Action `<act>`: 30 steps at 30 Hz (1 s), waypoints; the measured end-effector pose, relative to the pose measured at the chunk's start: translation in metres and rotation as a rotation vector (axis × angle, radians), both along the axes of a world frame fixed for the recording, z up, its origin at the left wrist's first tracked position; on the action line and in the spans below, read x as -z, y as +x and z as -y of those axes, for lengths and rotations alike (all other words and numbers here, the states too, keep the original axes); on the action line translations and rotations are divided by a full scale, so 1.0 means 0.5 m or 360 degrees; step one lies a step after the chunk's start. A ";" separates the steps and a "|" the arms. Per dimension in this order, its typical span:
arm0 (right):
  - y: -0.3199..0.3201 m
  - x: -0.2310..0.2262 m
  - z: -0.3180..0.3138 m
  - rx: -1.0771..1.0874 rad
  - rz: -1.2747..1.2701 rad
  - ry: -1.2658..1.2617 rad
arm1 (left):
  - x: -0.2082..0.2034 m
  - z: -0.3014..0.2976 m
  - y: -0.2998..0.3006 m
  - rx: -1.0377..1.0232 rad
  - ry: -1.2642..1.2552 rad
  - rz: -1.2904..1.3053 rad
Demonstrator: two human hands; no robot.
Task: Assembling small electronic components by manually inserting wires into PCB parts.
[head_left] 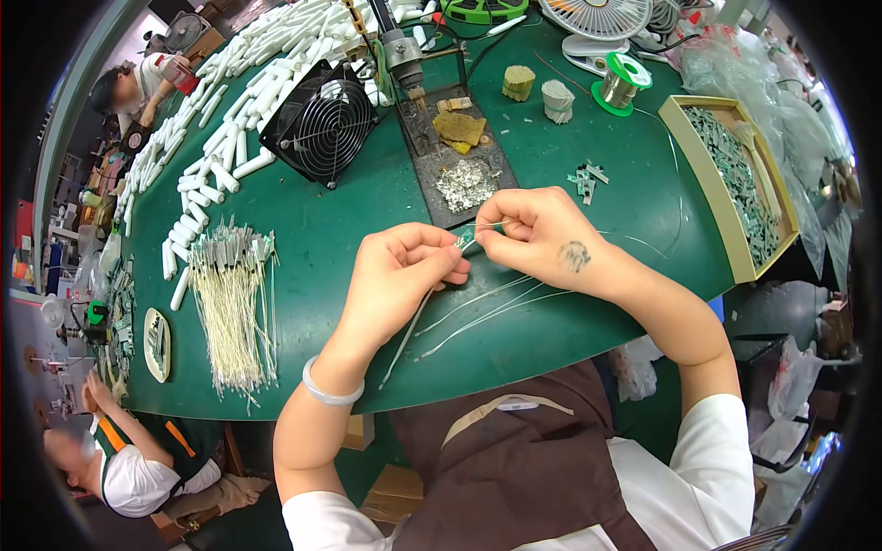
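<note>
My left hand (390, 275) is closed on a small green circuit board (466, 238), held just above the table in front of the soldering stand (427, 165). A pale cable (404, 342) trails down from under that hand toward the table's front edge. Fingertips of my right hand (547, 239) pinch a thin pale wire (496, 223) at the board's right end. Several loose thin wires (491, 310) lie on the green table below my hands. Bits of solder (469, 186) and a yellow-brown sponge (459, 129) rest on the stand's base.
A black fan (322, 129) and many white tubes (220, 174) stand left, above a bundle of wired boards (234, 303). At right are a solder spool (622, 84), loose small boards (586, 181) and a box of boards (749, 266). Two other people sit at left.
</note>
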State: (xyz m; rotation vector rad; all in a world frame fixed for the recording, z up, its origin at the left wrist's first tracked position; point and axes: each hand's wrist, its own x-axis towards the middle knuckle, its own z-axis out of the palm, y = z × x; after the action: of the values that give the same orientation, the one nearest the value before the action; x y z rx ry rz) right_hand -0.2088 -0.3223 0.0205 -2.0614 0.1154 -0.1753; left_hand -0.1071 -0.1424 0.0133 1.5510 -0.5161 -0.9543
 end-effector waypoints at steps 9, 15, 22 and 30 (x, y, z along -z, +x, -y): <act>0.004 0.008 -0.011 0.0000 0.0042 -0.0061 | 0.013 0.007 -0.016 -0.0056 -0.0096 0.0014; 0.001 0.001 -0.010 0.0057 0.0018 -0.0001 | 0.019 0.013 -0.024 -0.0156 -0.0141 0.0049; 0.002 0.007 -0.006 0.0059 0.0040 0.0022 | 0.025 0.012 -0.021 -0.0198 -0.0193 0.0005; 0.001 0.014 -0.015 0.0059 0.0178 -0.0096 | 0.023 0.016 -0.024 -0.0224 -0.0198 -0.0011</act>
State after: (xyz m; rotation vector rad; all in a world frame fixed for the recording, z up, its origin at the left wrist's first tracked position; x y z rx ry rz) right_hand -0.2081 -0.3149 0.0137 -2.1051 0.0800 -0.3200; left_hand -0.1190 -0.1503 0.0020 1.4519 -0.4468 -0.8051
